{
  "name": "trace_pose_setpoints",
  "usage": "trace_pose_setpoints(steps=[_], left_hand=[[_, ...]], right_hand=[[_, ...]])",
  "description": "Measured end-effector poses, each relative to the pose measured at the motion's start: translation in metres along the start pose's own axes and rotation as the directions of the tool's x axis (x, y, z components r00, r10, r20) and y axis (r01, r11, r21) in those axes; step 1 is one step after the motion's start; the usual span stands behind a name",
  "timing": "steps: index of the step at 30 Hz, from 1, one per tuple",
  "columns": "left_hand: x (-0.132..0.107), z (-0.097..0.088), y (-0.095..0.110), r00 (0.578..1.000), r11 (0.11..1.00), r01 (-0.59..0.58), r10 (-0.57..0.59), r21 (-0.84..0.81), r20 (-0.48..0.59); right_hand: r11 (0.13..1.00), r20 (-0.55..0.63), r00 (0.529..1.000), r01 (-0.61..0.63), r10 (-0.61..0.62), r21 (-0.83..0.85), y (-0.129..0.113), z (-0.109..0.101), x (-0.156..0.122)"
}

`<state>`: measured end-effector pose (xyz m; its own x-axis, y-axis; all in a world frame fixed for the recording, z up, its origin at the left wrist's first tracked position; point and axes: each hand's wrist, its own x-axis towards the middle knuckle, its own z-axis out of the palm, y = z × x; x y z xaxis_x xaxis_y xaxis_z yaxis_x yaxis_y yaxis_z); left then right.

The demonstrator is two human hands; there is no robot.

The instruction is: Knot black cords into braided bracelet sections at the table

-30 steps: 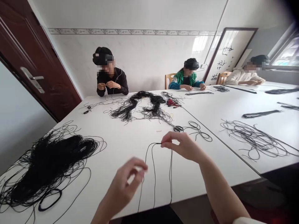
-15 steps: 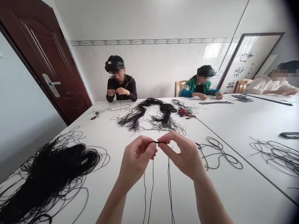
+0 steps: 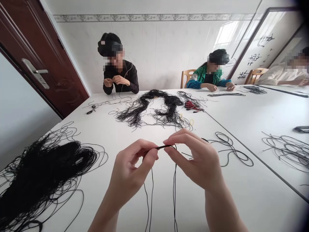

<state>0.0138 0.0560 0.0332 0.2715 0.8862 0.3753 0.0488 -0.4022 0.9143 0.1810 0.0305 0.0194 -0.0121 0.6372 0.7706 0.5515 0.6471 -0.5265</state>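
Note:
Between my two hands runs a thin black cord (image 3: 161,147), held up above the white table (image 3: 193,199). My left hand (image 3: 135,167) pinches it between thumb and forefinger. On the other side my right hand (image 3: 195,158) has thumb and fingertips closed around it, with a short stretch showing between the hands. That stretch looks thicker than the loose strands, perhaps twisted or knotted; I cannot tell which. Two black strands hang below my left hand and a close pair below my right, running out of view at the bottom.
A big tangled heap of black cord (image 3: 48,170) lies at left, another bundle (image 3: 169,112) ahead. Scissors (image 3: 91,110), red-handled tools (image 3: 191,105) and loose coils (image 3: 287,148) are on the table. Several people sit across it, one in a black shirt (image 3: 131,72). A door (image 3: 48,38) stands left.
My hands have spread slightly apart, showing more of the thick cord stretch. My right fingers have lifted and straightened somewhat. The view has tipped downward, so the background sits higher.

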Motion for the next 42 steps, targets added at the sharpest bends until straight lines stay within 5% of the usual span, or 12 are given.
trace_pose_setpoints(steps=[25,34,42], left_hand=[[-0.006,0.001,0.002,0.997,0.993,-0.072,0.068,-0.092,-0.043],[-0.001,-0.010,-0.006,0.980,0.984,-0.177,0.175,0.020,0.094],[-0.006,0.000,-0.006,0.980,0.980,-0.199,0.198,-0.021,-0.008]], right_hand=[[0.996,-0.004,0.998,0.070,-0.070,0.059,-0.005,0.007,-0.002],[0.996,-0.004,0.998,0.056,-0.056,0.064,-0.007,0.009,-0.003],[0.997,-0.057,0.998,0.001,0.003,0.077,-0.007,0.014,-0.003]])
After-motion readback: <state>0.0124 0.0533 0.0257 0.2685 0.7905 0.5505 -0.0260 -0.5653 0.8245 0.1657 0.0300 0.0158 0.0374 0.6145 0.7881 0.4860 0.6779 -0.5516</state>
